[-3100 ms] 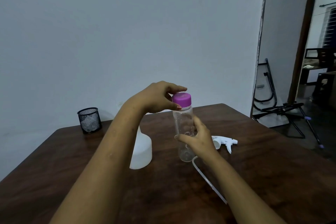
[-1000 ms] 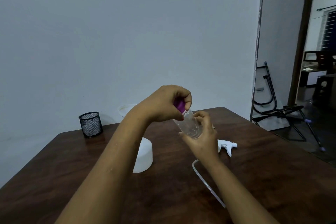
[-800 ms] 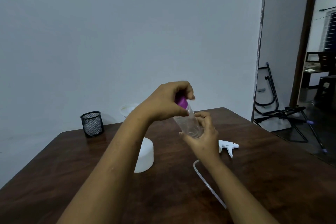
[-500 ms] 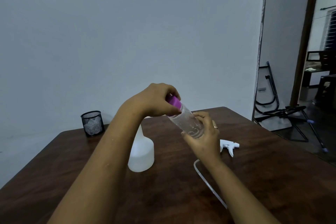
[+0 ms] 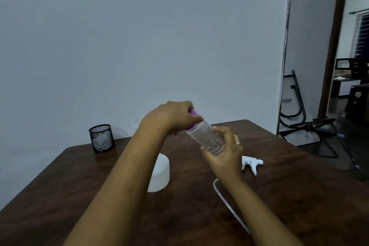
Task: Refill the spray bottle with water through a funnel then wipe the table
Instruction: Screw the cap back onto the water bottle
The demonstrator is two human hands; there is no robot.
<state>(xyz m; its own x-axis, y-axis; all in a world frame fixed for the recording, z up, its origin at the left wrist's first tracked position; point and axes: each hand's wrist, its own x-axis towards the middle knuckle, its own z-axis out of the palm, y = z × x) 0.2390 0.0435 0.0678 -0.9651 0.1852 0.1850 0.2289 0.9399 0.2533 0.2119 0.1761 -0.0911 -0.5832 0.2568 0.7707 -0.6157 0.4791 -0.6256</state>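
Purple cap (image 5: 192, 115) on clear bottle (image 5: 207, 139): left hand (image 5: 173, 116) has its fingers curled round it, likely unscrewing.
Clear bottle: held above the table (image 5: 299, 195), tilted, cap end up and leftward; right hand (image 5: 225, 154) grips the base. Water level unclear.
White spray bottle (image 5: 160, 173): standing under the left forearm, neck hidden. The pale rim (image 5: 137, 123) behind the wrist is probably the funnel.
Trigger head (image 5: 252, 163) and tube (image 5: 227, 203): lying loose at right.
Risks: if the cap comes free at this tilt, water could slop onto the table. If the forearm drops, it could topple the spray bottle and funnel.
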